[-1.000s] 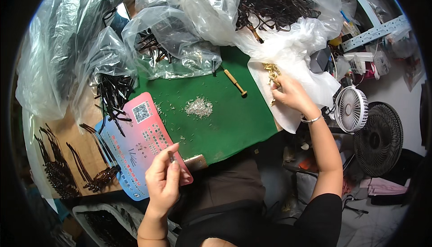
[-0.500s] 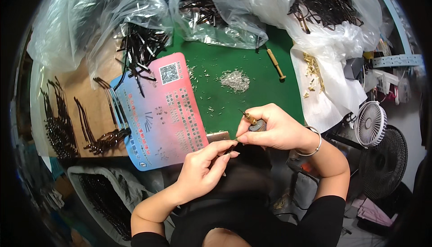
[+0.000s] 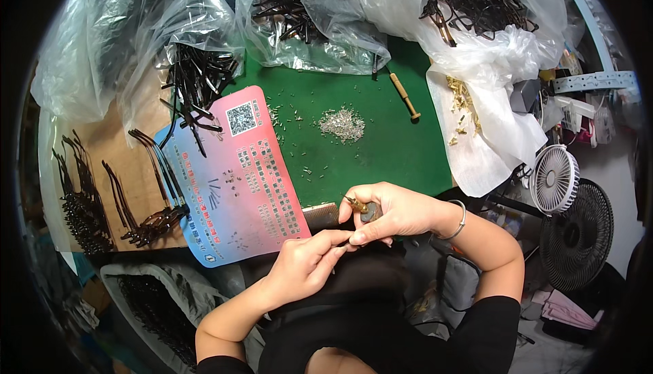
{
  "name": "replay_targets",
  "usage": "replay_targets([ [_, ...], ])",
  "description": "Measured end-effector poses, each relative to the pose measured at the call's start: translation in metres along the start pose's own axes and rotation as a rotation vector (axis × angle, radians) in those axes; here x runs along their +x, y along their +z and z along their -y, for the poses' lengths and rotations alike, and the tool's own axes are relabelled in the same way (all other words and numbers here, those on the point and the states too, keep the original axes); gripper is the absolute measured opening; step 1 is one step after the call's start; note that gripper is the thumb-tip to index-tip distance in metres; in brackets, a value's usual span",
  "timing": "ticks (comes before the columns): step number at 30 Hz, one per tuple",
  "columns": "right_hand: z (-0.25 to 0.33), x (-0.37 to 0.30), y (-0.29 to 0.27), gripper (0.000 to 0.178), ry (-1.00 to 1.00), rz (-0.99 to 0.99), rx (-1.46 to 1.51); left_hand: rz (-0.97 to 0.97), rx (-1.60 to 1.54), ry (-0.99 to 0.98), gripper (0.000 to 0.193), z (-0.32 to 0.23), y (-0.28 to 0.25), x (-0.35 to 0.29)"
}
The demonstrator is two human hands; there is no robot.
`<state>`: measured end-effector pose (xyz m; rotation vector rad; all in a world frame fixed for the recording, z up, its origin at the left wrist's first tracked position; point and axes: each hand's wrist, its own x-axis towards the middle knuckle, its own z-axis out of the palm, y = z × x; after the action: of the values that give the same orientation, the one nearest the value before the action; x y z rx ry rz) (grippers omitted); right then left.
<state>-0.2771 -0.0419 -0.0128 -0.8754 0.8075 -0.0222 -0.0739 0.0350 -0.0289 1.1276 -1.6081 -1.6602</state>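
Over the near edge of the green work mat (image 3: 394, 149), my two hands meet at the fingertips. My right hand (image 3: 405, 212) is closed round a small brass screwdriver (image 3: 356, 204), with a dull grey rounded piece (image 3: 371, 212) beside it in the same grip. Thumb and fingers of my left hand (image 3: 299, 268) are pinched together. What they hold is hidden by the fingers. A pile of tiny silver pieces (image 3: 342, 125), like small screws, lies on the mat beyond my hands.
A pink-and-blue printed sheet (image 3: 235, 170) lies left. Clear plastic bags (image 3: 340, 47) with dark slender parts line the back. Another brass screwdriver (image 3: 406, 97) rests near white paper (image 3: 462, 163) holding gold pieces (image 3: 462, 105). Fans (image 3: 554, 180) stand right; dark parts (image 3: 155, 221) lie left.
My hands have come slightly nearer my body, still together. The screwdriver's tip points more to the left. A dark piece seen at my left fingers is now hidden. The view has shifted a little.
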Motion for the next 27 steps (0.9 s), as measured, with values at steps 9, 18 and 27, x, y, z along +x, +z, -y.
replay_targets([
  [9, -0.013, 0.004, 0.004, 0.068, -0.215, -0.263, -0.512, -0.025, 0.006, 0.029, 0.027, -0.002, -0.001, 0.004],
  [18, -0.004, -0.024, -0.009, 0.032, -0.254, -0.638, -0.903, -0.242, 0.025, -0.113, 0.029, 0.015, -0.013, 0.012],
  [27, -0.018, 0.007, -0.016, 0.037, -0.449, -0.866, -1.371, -0.274, 0.099, -0.053, 0.028, 0.024, -0.013, 0.025],
])
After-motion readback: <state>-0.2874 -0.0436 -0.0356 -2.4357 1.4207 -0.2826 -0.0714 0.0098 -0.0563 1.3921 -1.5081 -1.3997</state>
